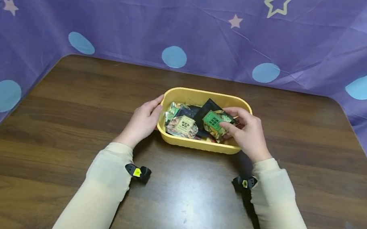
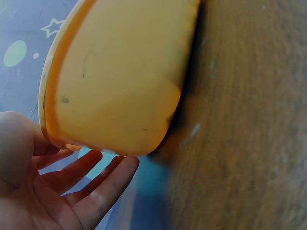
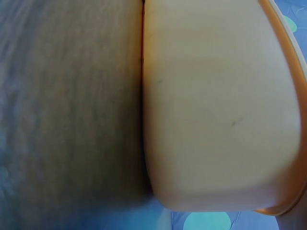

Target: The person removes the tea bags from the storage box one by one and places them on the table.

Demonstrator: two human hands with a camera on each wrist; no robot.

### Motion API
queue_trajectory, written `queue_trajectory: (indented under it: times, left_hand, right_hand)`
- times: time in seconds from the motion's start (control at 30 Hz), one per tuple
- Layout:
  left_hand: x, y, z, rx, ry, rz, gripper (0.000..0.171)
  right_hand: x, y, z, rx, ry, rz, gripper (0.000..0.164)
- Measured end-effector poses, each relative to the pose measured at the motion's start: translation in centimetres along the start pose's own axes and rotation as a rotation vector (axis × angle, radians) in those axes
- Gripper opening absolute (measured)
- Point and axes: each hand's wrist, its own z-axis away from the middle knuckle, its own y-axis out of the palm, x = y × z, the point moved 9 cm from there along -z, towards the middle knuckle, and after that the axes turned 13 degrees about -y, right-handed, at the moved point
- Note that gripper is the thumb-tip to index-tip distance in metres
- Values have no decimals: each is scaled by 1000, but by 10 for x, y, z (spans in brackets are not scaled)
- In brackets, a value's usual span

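Observation:
A yellow plastic basin (image 1: 200, 145) stands on the table with several small printed packets inside. My left hand (image 1: 145, 120) holds the basin's left end, its thumb at the rim and its fingers reaching along the outer wall (image 2: 120, 86). Over the basin's right side, my right hand (image 1: 246, 131) pinches a black packet with a green label (image 1: 212, 120), tilted above the others. Another packet with a pale yellow label (image 1: 184, 125) lies to its left in the basin. In the right wrist view the basin's outer wall (image 3: 220, 105) hides nearly all of the hand.
The basin rests toward the far side of a brown wooden table (image 1: 55, 129). A purple curtain (image 1: 132, 7) with stars and blue dots hangs behind and along both sides. Each sleeved forearm wears a black wrist strap (image 1: 138, 173).

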Motion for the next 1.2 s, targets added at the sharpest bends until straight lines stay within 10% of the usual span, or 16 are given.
queue_trajectory:
  times: [0.23, 0.83, 1.2]
  left_hand:
    - [-3, -1, 1, -13, 29, -10, 46]
    - [1, -1, -1, 63, -19, 102, 47]
    - [4, 3, -3, 159, -60, 156, 50]
  right_hand:
    - [4, -11, 1, -97, -26, 61, 34]
    - [9, -23, 1, -242, 55, -264, 35]
    - [31, 0, 2, -1, 120, -311, 40]
